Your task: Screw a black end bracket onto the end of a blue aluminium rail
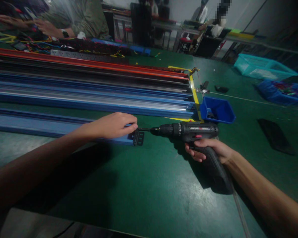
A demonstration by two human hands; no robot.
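Note:
My right hand (208, 150) is wrapped around the grip of a black cordless drill (198, 130), which points left. Its long thin bit (149, 129) reaches the black end bracket (139, 138) on a blue metal rail (119, 138). Over that end of the rail, my left hand (114, 125) is closed, thumb and fingertips beside the bit's tip. A screw, if there is one at the tip, is too small to make out. The rail lies flat on the green table (149, 185), nearest to me.
Behind lie several blue rails (139, 102), dark ones and a red rail (114, 64), against a yellow-edged stop (195, 96). A blue bin (218, 110) holds small dark parts. Farther right are a dark phone-like slab (275, 136) and a turquoise basket (263, 66). A co-worker's hands (47, 28) are across the table.

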